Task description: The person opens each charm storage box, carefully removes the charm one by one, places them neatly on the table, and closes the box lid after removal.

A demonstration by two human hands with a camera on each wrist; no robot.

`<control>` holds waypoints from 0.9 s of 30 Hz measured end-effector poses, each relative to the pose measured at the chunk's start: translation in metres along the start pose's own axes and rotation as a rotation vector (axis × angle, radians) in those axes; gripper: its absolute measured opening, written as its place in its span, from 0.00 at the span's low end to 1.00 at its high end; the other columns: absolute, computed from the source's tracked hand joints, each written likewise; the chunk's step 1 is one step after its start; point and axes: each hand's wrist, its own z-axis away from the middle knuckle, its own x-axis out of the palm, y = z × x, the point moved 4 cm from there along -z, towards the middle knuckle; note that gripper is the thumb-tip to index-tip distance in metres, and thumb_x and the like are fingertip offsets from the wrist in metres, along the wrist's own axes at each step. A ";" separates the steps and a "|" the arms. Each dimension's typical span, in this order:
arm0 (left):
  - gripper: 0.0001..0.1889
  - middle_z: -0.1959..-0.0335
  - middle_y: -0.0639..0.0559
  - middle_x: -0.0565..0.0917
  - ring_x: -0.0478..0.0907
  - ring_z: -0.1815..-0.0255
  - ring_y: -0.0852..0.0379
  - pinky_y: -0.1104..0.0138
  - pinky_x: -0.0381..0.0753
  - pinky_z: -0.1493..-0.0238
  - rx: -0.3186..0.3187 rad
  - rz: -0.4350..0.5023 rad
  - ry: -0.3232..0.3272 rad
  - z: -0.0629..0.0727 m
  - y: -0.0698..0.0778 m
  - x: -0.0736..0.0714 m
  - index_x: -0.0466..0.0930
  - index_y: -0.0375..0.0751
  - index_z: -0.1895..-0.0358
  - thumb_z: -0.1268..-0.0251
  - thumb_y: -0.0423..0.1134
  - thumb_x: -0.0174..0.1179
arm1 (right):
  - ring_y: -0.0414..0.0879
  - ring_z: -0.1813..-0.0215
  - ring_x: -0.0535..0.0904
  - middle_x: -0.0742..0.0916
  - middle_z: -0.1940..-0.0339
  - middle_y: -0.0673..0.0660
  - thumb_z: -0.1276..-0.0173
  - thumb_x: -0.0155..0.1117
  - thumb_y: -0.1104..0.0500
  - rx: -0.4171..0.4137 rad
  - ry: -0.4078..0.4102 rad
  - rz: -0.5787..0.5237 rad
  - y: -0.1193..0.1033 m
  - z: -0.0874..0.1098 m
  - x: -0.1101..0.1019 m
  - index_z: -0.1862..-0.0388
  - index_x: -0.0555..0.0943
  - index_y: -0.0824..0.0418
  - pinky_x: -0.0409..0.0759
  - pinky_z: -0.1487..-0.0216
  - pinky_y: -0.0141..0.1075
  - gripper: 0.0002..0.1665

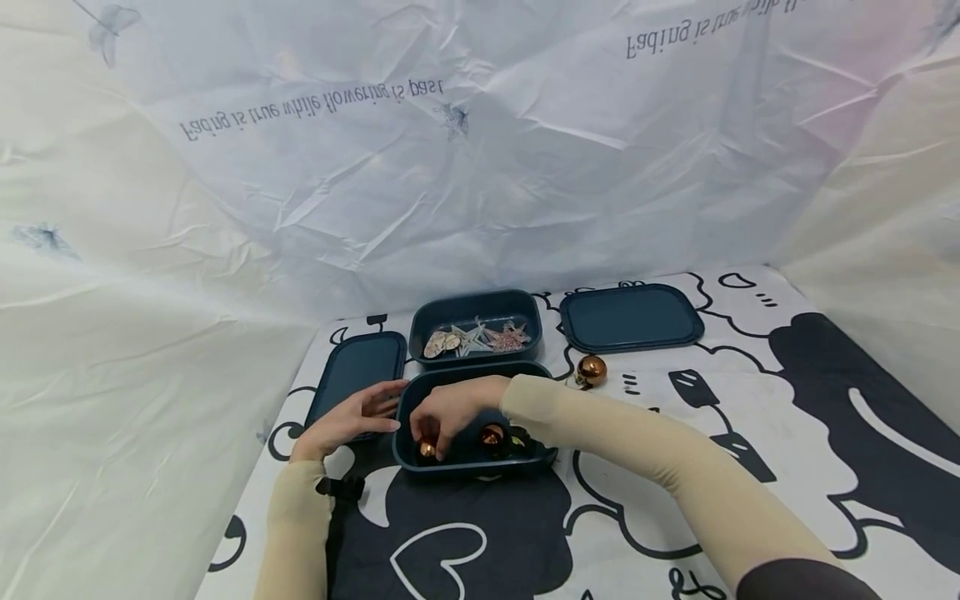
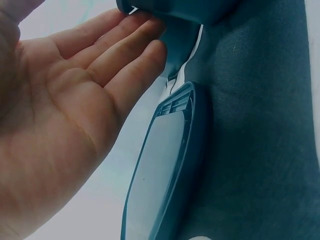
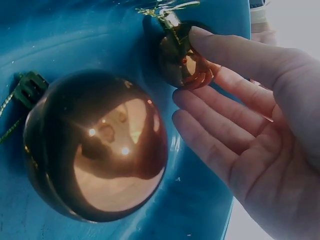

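Observation:
My right hand (image 1: pixel 456 407) reaches down into the near dark blue container (image 1: pixel 480 470). Between thumb and fingers it pinches a shiny copper Christmas bauble (image 3: pixel 182 62) near the container's left end. A second bauble (image 3: pixel 97 147), larger in the right wrist view, lies in the same container, with a dark green cap and a gold loop. At the container's left side is my left hand (image 1: pixel 352 423), its fingers fairly straight. In the left wrist view its fingertips (image 2: pixel 155 50) are against or very near the container's edge; contact is hard to tell.
Behind stands another dark blue container (image 1: pixel 476 363) with shells and starfish-shaped ornaments. Dark blue lids lie at left (image 1: pixel 360 371) and back right (image 1: pixel 632 318). A loose copper bauble (image 1: pixel 592 370) rests on the patterned cloth (image 1: pixel 637 517). White sheeting (image 1: pixel 480 208) encloses the table.

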 end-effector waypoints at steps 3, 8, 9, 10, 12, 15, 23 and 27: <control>0.41 0.19 0.43 0.54 0.53 0.21 0.41 0.56 0.70 0.31 0.005 0.010 -0.004 -0.001 0.000 0.001 0.52 0.41 0.19 0.30 0.38 0.65 | 0.33 0.56 0.80 0.85 0.55 0.45 0.36 0.77 0.55 0.005 0.002 0.014 -0.001 0.002 -0.002 0.44 0.80 0.55 0.78 0.54 0.26 0.24; 0.41 0.19 0.43 0.55 0.54 0.21 0.42 0.56 0.71 0.31 0.007 0.017 -0.001 -0.003 0.001 0.001 0.53 0.41 0.19 0.30 0.37 0.66 | 0.34 0.54 0.81 0.84 0.53 0.45 0.35 0.76 0.56 0.022 0.020 -0.020 -0.002 0.009 -0.009 0.40 0.79 0.55 0.79 0.51 0.27 0.26; 0.41 0.19 0.44 0.55 0.54 0.21 0.42 0.56 0.71 0.31 0.007 0.016 0.001 -0.003 0.001 0.001 0.53 0.41 0.20 0.31 0.38 0.66 | 0.34 0.53 0.81 0.85 0.52 0.46 0.35 0.76 0.56 0.026 0.026 -0.031 -0.002 0.010 -0.011 0.40 0.79 0.55 0.79 0.50 0.28 0.26; 0.41 0.19 0.44 0.55 0.54 0.21 0.42 0.56 0.71 0.31 0.006 0.015 0.002 -0.004 0.001 0.001 0.53 0.41 0.20 0.31 0.38 0.66 | 0.34 0.53 0.81 0.84 0.52 0.46 0.35 0.75 0.57 0.030 0.034 -0.040 -0.002 0.012 -0.012 0.40 0.79 0.56 0.79 0.50 0.28 0.25; 0.42 0.19 0.44 0.55 0.54 0.21 0.42 0.54 0.70 0.31 0.004 0.011 0.005 -0.004 0.002 0.001 0.53 0.42 0.20 0.31 0.39 0.67 | 0.34 0.53 0.81 0.84 0.51 0.46 0.35 0.75 0.57 0.041 0.055 -0.056 -0.001 0.016 -0.016 0.42 0.79 0.55 0.79 0.51 0.29 0.24; 0.42 0.19 0.44 0.55 0.54 0.21 0.42 0.53 0.69 0.30 -0.001 0.007 0.006 -0.003 0.002 0.001 0.53 0.42 0.19 0.31 0.39 0.67 | 0.35 0.53 0.81 0.83 0.50 0.47 0.34 0.75 0.56 0.052 0.078 -0.059 0.000 0.023 -0.021 0.43 0.79 0.53 0.80 0.52 0.30 0.23; 0.42 0.19 0.43 0.53 0.53 0.21 0.40 0.53 0.69 0.30 -0.009 0.007 0.000 0.002 0.000 0.001 0.51 0.40 0.19 0.30 0.39 0.66 | 0.39 0.50 0.81 0.82 0.48 0.50 0.34 0.74 0.58 0.063 0.123 -0.075 -0.003 0.041 -0.040 0.43 0.77 0.54 0.80 0.51 0.33 0.22; 0.43 0.19 0.43 0.54 0.53 0.21 0.40 0.53 0.69 0.30 -0.007 0.009 0.007 0.002 -0.001 0.001 0.52 0.40 0.19 0.31 0.40 0.67 | 0.40 0.49 0.81 0.82 0.45 0.52 0.33 0.73 0.59 0.084 0.167 -0.063 -0.001 0.050 -0.054 0.36 0.74 0.57 0.80 0.48 0.35 0.28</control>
